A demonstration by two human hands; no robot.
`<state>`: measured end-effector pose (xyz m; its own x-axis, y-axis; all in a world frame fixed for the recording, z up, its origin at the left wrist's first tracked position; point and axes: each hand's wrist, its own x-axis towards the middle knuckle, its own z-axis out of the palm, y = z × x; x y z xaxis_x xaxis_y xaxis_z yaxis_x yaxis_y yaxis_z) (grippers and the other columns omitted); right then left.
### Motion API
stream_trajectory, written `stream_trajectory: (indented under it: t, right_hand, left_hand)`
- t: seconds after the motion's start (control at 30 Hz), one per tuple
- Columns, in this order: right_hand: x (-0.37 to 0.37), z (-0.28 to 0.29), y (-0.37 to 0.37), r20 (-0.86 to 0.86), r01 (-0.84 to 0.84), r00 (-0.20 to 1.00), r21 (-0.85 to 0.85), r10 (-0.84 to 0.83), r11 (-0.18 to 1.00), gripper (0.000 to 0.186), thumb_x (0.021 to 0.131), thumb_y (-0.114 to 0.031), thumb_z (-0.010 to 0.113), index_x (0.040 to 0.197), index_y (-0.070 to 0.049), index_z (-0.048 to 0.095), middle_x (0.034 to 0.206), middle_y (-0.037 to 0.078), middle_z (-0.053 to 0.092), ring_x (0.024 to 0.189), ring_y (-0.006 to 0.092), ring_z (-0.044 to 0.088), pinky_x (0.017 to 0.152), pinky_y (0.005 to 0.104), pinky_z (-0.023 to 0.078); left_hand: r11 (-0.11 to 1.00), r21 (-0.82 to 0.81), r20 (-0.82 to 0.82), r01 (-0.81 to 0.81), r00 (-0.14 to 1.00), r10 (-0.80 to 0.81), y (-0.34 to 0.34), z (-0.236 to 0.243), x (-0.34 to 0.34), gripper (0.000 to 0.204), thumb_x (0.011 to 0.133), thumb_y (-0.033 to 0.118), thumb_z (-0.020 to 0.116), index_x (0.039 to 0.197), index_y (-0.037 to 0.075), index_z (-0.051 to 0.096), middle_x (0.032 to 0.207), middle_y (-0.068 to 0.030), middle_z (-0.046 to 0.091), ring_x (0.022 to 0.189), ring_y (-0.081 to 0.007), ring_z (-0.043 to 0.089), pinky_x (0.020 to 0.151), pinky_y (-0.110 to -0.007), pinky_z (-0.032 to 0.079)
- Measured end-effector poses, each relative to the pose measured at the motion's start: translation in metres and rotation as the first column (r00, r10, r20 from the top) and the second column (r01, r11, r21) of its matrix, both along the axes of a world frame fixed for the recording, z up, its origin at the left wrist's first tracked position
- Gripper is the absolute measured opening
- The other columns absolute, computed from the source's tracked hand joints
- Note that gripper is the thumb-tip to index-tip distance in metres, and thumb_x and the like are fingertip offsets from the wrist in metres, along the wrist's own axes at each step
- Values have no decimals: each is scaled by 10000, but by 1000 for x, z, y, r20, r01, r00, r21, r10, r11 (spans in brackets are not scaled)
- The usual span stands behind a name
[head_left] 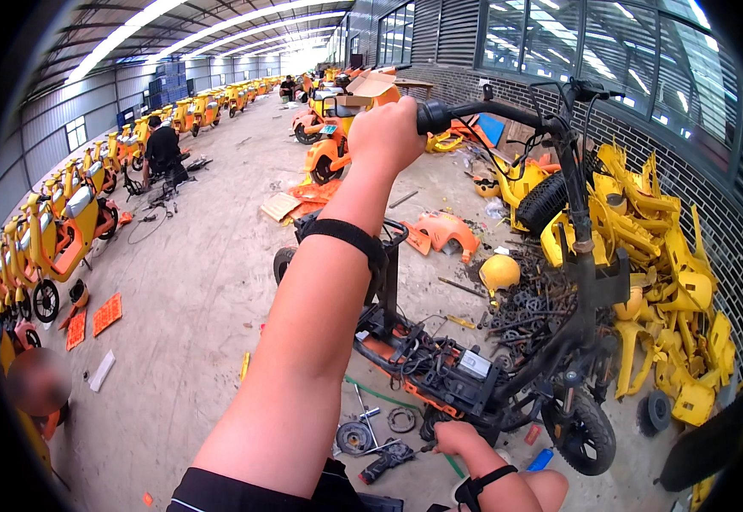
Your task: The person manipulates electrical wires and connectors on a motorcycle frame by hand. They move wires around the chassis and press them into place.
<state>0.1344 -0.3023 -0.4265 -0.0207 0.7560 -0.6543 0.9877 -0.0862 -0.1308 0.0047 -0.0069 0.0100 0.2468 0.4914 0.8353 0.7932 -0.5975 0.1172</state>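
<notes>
Forearm (307,333) before scooter (472,365), yellow panels (696,288) beyond

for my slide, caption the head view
Left hand grips the handlebar of a stripped scooter; right hand low at its side

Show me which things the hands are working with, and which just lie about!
Part of the work:
Black stripped-down scooter: left hand round its black handlebar grip, right hand low beside it
Probably the black pistol-shaped power tool and thin silver metal rods

Seemingly just lying about:
Heap of yellow plastic panels
Curved orange plastic shell
Flat orange rectangular sheets
</notes>
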Motion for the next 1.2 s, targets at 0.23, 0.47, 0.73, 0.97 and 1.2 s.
stream_trajectory:
  t: [0.23,0.47,0.73,0.97,1.2]
  right_hand:
    - [2,6,-5,8,-8,1000,16,8,1000,451,863,-316,782,1205,-47,660,1182,172,730,1115,378,688,902,498,564]
    - [2,-6,0,47,0,999,-52,2,999,404,834,-314,778,1135,-46,759,1204,167,737,1111,362,701,891,478,583]
    - [-3,7,3,70,9,998,-73,-4,997,424,833,-336,777,1153,-58,762,1196,153,743,1097,355,709,881,470,585]
    - [-4,5,5,66,3,998,-79,2,997,397,839,-313,757,1134,-46,763,1159,163,750,1062,369,718,857,477,589]
    - [-4,7,3,42,9,999,-52,-7,999,382,829,-295,737,1104,-31,766,1124,178,751,1040,372,718,856,481,584]
  left_hand:
    - [999,37,-7,5,1000,-4,-4,-1,-1,267,792,282,781,972,115,675,884,-98,758,840,-306,747,760,-434,572]
    - [1000,14,2,8,1000,-8,3,-3,1,312,793,326,789,974,108,659,870,-112,747,817,-333,738,710,-457,580]
    - [1000,19,-15,1,1000,-1,4,-1,0,316,791,331,786,979,109,662,861,-119,746,820,-339,737,720,-463,580]
    - [1000,3,-4,6,1000,-6,3,-3,2,316,787,333,788,978,112,666,861,-120,746,821,-335,739,717,-461,580]
    - [1000,18,7,14,1000,-14,0,-2,1,267,774,250,776,971,102,671,858,-118,750,821,-331,739,756,-446,566]
